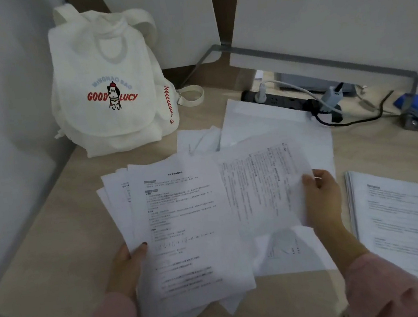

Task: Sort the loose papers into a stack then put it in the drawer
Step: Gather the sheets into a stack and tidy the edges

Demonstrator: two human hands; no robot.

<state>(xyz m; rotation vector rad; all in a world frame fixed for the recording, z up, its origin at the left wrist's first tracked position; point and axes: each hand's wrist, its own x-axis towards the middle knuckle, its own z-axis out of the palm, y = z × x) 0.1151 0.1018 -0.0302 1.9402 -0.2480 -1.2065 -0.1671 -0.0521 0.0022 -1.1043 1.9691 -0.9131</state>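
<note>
**Loose papers (183,214) held over the desk (55,243)**

The bundle is uneven, and more sheets lie spread on the desk behind it. The left hand (130,263) has its grip pinched on the bundle's left edge, thumb on top. The right hand (322,197) has its grip pinched on one printed sheet (261,186). A squared stack (404,213) lies at the right.

Pink sleeves (376,288) on both arms, dark-painted thumbnail (144,243) on left hand (127,265)

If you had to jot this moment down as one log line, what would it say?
phase: gathering papers | left hand: grips fanned bundle | right hand: pinches printed sheet | desk: loose sheets behind, pile at right
</note>
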